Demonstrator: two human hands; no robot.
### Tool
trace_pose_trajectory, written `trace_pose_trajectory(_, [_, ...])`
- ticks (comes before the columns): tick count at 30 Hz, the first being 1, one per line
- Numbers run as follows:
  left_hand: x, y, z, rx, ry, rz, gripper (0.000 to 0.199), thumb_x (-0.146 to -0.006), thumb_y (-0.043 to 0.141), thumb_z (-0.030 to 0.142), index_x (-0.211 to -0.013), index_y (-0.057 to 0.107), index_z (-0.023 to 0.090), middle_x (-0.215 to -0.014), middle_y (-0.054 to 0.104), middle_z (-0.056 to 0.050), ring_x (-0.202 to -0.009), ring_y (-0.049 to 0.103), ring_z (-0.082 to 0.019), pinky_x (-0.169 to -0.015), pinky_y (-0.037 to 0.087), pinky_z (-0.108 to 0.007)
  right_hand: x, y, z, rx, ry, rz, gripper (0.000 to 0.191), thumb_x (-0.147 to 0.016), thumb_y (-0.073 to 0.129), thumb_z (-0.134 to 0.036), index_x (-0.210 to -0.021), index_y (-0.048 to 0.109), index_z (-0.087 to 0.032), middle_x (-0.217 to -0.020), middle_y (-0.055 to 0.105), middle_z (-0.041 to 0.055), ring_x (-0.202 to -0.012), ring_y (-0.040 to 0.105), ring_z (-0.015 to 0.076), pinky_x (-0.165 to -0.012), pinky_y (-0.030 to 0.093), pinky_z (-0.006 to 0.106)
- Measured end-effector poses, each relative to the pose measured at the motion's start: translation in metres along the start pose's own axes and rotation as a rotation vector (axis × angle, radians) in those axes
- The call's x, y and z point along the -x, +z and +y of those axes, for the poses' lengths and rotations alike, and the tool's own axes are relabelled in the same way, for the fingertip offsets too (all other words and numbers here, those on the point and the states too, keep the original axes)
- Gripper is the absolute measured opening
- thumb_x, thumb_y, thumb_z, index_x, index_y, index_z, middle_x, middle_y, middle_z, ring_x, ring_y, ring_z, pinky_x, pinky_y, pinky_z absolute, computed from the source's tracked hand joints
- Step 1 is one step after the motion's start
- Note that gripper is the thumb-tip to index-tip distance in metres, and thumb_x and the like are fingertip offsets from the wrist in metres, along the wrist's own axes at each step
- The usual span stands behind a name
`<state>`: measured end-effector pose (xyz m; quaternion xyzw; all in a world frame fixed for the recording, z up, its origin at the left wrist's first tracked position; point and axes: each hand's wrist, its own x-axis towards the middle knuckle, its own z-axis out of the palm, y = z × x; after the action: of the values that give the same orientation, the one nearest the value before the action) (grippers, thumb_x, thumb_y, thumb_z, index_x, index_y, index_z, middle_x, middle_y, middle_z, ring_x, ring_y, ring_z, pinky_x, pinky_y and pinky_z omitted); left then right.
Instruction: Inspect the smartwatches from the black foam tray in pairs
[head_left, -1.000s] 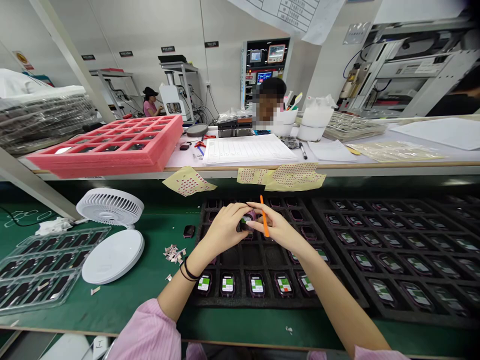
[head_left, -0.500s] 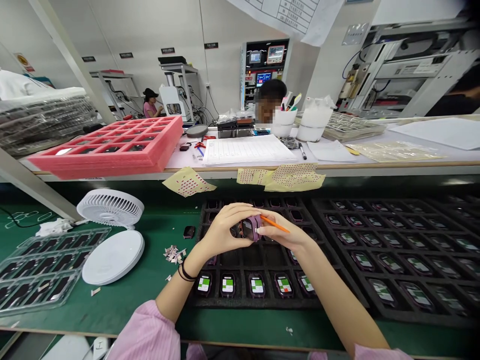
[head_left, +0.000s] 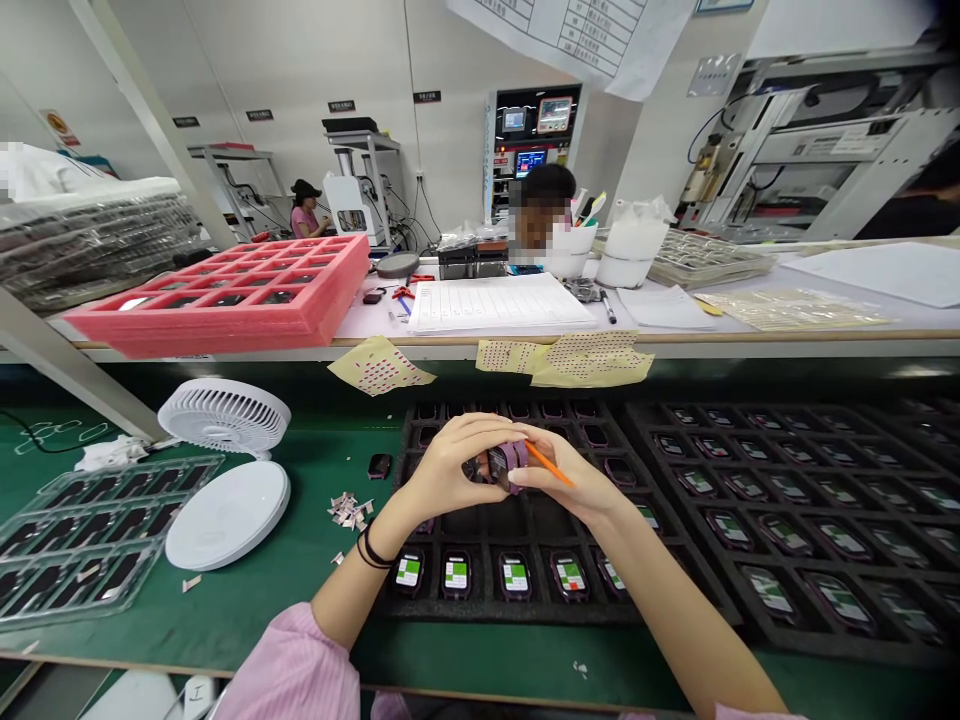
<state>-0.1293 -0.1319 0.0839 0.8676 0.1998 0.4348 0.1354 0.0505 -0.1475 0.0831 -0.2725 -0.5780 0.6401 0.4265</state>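
Note:
Above a black foam tray (head_left: 525, 607), a purple watch-like device (head_left: 504, 468) is held upright between both hands. My left hand (head_left: 459, 462) curves around its left side, fingers over the top and thumb below. My right hand (head_left: 566, 477) pinches its right side and also holds a thin orange stick (head_left: 550, 463), which slants down to the right. Devices with lit green and white screens, such as this one (head_left: 515, 573), sit in the tray's front row; some compartments behind them have no device. The far tip of the stick is hidden at the device.
A second black tray of devices (head_left: 780, 535) lies right. At left are a white fan (head_left: 225, 515), clear trays (head_left: 97, 540), small scraps (head_left: 350, 510) and a lone dark device (head_left: 379, 465). A pink foam tray (head_left: 225, 295) rests on the shelf; people sit beyond.
The right hand and orange stick have shifted slightly, with the stick now slanting more steeply. The device has turned a little between the hands. The whole view has moved slightly.

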Motion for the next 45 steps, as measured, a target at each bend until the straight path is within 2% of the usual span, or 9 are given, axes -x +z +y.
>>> trace_pose_trajectory(3, [0.000,0.000,-0.002,-0.002,-0.013,0.021,0.049,-0.071,0.072,0.017,-0.118,0.060,0.023,-0.117,0.067,-0.008,-0.116,0.057,-0.027,-0.098,0.046,-0.046,0.000,-0.005,-0.004,0.107,-0.044,0.038,0.050,-0.064,0.081,-0.042,-0.108,0.066,-0.023,-0.099,0.070,0.0044,-0.090,0.066,0.0207,-0.084,0.052,0.036])
trace_pose_trajectory(5, [0.000,-0.001,-0.003,-0.018,-0.024,0.041,0.050,-0.070,0.073,0.017,-0.119,0.060,0.023,-0.124,0.063,-0.010,-0.120,0.054,-0.027,-0.101,0.045,-0.047,0.002,-0.010,-0.009,0.182,-0.159,0.152,0.047,-0.073,0.074,-0.046,-0.113,0.064,-0.024,-0.095,0.070,0.0045,-0.085,0.066,0.0196,-0.085,0.051,0.037])
trace_pose_trajectory(7, [0.000,-0.003,-0.003,-0.013,-0.067,0.044,0.051,-0.071,0.072,0.016,-0.120,0.060,0.022,-0.128,0.061,-0.010,-0.119,0.055,-0.026,-0.101,0.045,-0.045,0.008,-0.015,-0.014,0.225,-0.312,0.288,0.041,-0.087,0.055,-0.052,-0.116,0.065,-0.024,-0.086,0.071,0.0041,-0.070,0.065,0.0168,-0.078,0.052,0.036])
trace_pose_trajectory(10, [0.000,-0.006,0.000,0.030,-0.174,0.039,0.051,-0.072,0.071,0.015,-0.122,0.059,0.022,-0.122,0.065,-0.010,-0.111,0.062,-0.024,-0.097,0.049,-0.040,0.020,-0.018,-0.019,0.261,-0.477,0.380,0.055,-0.096,0.032,-0.055,-0.092,0.075,-0.021,-0.068,0.068,0.0051,-0.050,0.056,0.0152,-0.058,0.049,0.034])
trace_pose_trajectory(13, [0.000,-0.006,0.002,0.035,-0.250,0.042,0.051,-0.072,0.072,0.017,-0.122,0.060,0.022,-0.116,0.068,-0.008,-0.103,0.065,-0.023,-0.091,0.052,-0.036,0.028,-0.014,-0.020,0.311,-0.561,0.401,0.057,-0.095,0.037,-0.051,-0.066,0.074,-0.020,-0.056,0.064,0.0064,-0.047,0.056,0.0178,-0.051,0.047,0.035])
trace_pose_trajectory(21, [0.001,-0.005,0.004,0.038,-0.257,0.050,0.053,-0.070,0.075,0.017,-0.121,0.061,0.021,-0.115,0.069,-0.007,-0.102,0.066,-0.023,-0.087,0.053,-0.033,0.028,-0.007,-0.014,0.442,-0.645,0.499,0.053,-0.095,0.038,-0.048,-0.067,0.074,-0.022,-0.054,0.067,0.0055,-0.052,0.063,0.0208,-0.059,0.052,0.039])
trace_pose_trajectory(33, [0.000,-0.005,0.008,0.015,-0.255,0.042,0.053,-0.069,0.073,0.015,-0.120,0.062,0.021,-0.111,0.071,-0.006,-0.096,0.067,-0.021,-0.084,0.054,-0.030,0.029,-0.005,-0.012,0.438,-0.745,0.467,0.048,-0.098,0.038,-0.038,-0.073,0.075,-0.023,-0.055,0.068,0.0045,-0.054,0.064,0.0204,-0.058,0.052,0.038])
trace_pose_trajectory(40, [0.001,-0.002,0.004,-0.028,-0.198,0.038,0.052,-0.069,0.072,0.013,-0.120,0.061,0.021,-0.115,0.070,-0.007,-0.099,0.067,-0.022,-0.089,0.053,-0.033,0.028,-0.003,-0.014,0.508,-0.763,0.517,0.049,-0.098,0.037,-0.037,-0.068,0.072,-0.020,-0.050,0.065,0.0035,-0.051,0.064,0.0185,-0.053,0.052,0.034])
trace_pose_trajectory(45, [0.000,0.000,0.006,-0.006,-0.236,0.024,0.053,-0.068,0.072,0.011,-0.118,0.062,0.020,-0.112,0.071,-0.006,-0.098,0.067,-0.021,-0.086,0.054,-0.031,0.027,-0.004,-0.014,0.471,-0.786,0.494,0.048,-0.099,0.037,-0.032,-0.068,0.073,-0.020,-0.052,0.066,0.0026,-0.049,0.063,0.0161,-0.052,0.052,0.032])
